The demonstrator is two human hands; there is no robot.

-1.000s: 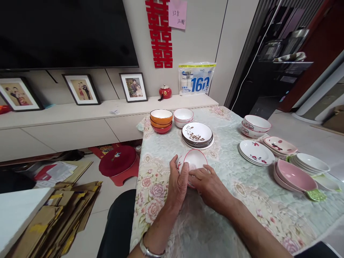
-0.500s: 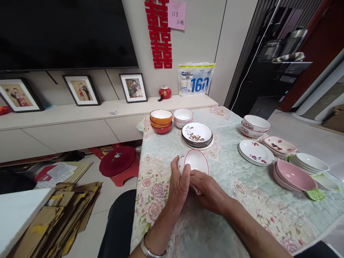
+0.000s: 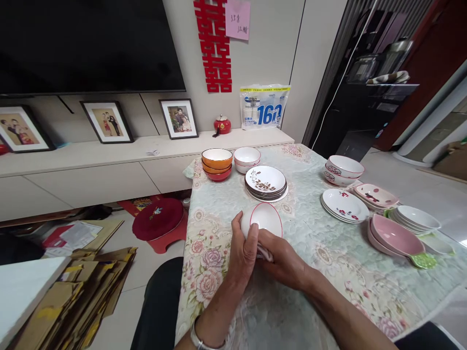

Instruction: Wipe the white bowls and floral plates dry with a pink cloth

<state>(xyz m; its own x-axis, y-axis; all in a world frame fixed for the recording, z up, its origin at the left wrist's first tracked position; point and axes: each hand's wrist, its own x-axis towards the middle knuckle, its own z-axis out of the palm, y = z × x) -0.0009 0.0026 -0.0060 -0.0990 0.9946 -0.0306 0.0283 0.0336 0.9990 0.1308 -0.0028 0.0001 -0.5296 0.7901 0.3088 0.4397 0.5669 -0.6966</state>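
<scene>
A white bowl with a thin red rim (image 3: pixel 269 217) is tilted on its side above the tablecloth, its opening facing right. My left hand (image 3: pixel 243 247) grips it from the left, with the thumb at the rim. Against the bowl's near side, my right hand (image 3: pixel 283 256) clutches a pale, crumpled cloth (image 3: pixel 264 253); most of that cloth is hidden by the fingers. Just beyond the bowl is a stack of plates with brown flowers (image 3: pixel 265 180). Farther back stand orange and red bowls (image 3: pixel 217 163) and pink-rimmed white bowls (image 3: pixel 247 158).
Along the table's right side are red-patterned bowls (image 3: pixel 343 170), flowered plates (image 3: pixel 345 204), pink leaf-shaped dishes (image 3: pixel 396 234) and small white bowls (image 3: pixel 418 217). A red stool (image 3: pixel 158 218) and flattened cardboard (image 3: pixel 98 291) are on the left. Behind the table runs a low cabinet (image 3: pixel 153 163).
The bowl has turned in my hands: dark print visible on its outer left side earlier is now out of sight. My right fingers and the cloth have shifted slightly at its near side.
</scene>
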